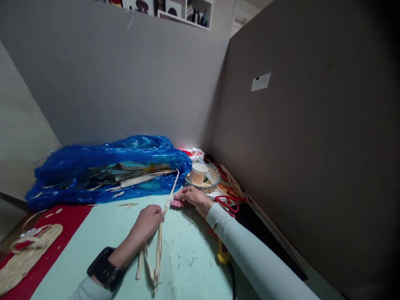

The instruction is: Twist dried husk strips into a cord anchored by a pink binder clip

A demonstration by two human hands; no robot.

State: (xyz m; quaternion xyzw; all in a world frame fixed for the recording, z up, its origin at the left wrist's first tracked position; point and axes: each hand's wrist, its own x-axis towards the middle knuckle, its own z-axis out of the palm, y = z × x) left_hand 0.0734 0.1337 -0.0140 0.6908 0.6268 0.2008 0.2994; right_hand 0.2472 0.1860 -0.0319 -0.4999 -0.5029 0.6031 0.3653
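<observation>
A pale braided strip runs from the blue bag's edge down to my left hand, whose fingers are closed round it. Loose strands hang from below that hand over the light green tabletop. My right hand is just right of the braid, its thumb and fingers pinched at a small pink block-like object. A dark watch is on my left wrist.
A blue plastic bag with dried strips lies at the back. Behind my right hand are a paper cup in a basket and red-handled scissors. A woven sandal lies left; a yellow tool sits under my right forearm.
</observation>
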